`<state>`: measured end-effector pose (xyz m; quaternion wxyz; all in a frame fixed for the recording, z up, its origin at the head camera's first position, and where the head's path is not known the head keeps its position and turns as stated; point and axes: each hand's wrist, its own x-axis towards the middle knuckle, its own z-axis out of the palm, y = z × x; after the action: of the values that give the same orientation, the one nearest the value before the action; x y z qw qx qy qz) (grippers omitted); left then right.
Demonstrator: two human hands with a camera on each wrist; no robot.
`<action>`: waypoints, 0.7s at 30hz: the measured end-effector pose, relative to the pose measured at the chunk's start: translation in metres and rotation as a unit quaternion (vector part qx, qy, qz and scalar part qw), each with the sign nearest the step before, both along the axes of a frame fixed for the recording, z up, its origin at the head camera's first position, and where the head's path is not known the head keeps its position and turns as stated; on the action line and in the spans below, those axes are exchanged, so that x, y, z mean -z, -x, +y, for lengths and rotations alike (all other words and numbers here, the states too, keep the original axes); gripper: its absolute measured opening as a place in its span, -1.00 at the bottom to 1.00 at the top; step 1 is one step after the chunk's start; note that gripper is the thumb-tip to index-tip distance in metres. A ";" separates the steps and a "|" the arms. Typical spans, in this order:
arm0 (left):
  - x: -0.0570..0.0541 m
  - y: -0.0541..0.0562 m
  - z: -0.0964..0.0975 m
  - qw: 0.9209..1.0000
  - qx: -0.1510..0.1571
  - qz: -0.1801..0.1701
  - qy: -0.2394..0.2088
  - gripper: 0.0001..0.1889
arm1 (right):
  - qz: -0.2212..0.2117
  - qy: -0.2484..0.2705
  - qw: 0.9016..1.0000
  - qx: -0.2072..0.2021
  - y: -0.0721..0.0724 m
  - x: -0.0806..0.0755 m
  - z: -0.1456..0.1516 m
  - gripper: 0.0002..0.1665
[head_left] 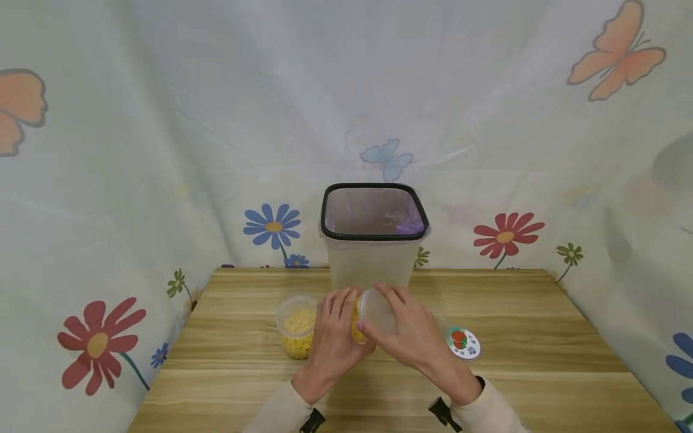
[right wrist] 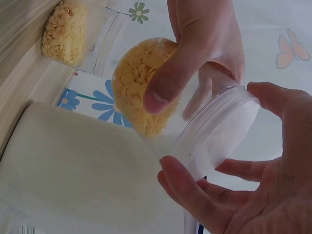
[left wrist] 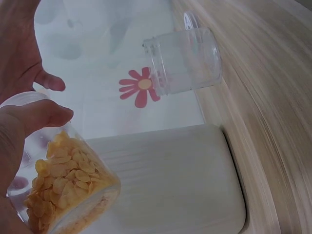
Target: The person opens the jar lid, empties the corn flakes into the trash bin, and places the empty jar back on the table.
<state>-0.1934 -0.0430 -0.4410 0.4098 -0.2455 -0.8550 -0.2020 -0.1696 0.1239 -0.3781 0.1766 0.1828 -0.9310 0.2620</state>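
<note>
My left hand (head_left: 337,328) grips a clear plastic jar (right wrist: 141,80) partly filled with yellow flakes, tilted above the table. On its mouth sits a translucent screw lid (right wrist: 222,134), which my right hand (right wrist: 268,151) holds by the rim between thumb and fingers. In the left wrist view, the flakes (left wrist: 68,175) lie toward the jar's base. Left of my hands stands a second jar of flakes (head_left: 298,331), with no lid seen on it. A third clear jar (left wrist: 187,61) without flakes stands on the right, mostly hidden by my right hand in the head view.
A bin (head_left: 373,258) with a black rim and a purple liner stands just behind my hands. On the right of the wooden table (head_left: 530,325) lies a round white disc (head_left: 464,343) with a red print. Printed cloth (head_left: 271,90) encloses the table's back and sides.
</note>
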 end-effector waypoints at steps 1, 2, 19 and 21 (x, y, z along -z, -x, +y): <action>0.000 0.000 0.000 1.000 -0.001 0.003 0.001 -0.10 | 0.000 0.000 1.000 -0.006 0.000 0.000 0.001 -0.16; 0.000 0.000 0.000 1.000 -0.001 0.005 0.002 -0.10 | 0.002 -0.001 1.000 -0.012 0.000 0.000 0.002 -0.16; -0.002 -0.001 -0.001 1.000 0.014 -0.008 0.001 0.06 | 0.114 -0.062 0.966 -0.223 0.010 -0.002 0.026 -0.07; -0.002 -0.001 -0.002 1.000 0.017 -0.009 0.001 0.08 | 0.127 -0.071 0.958 -0.247 0.012 -0.002 0.028 -0.03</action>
<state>-0.1922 -0.0446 -0.4392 0.3982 -0.2588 -0.8545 -0.2105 -0.1814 0.1524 -0.3764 0.2099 0.4506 -0.8430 0.2057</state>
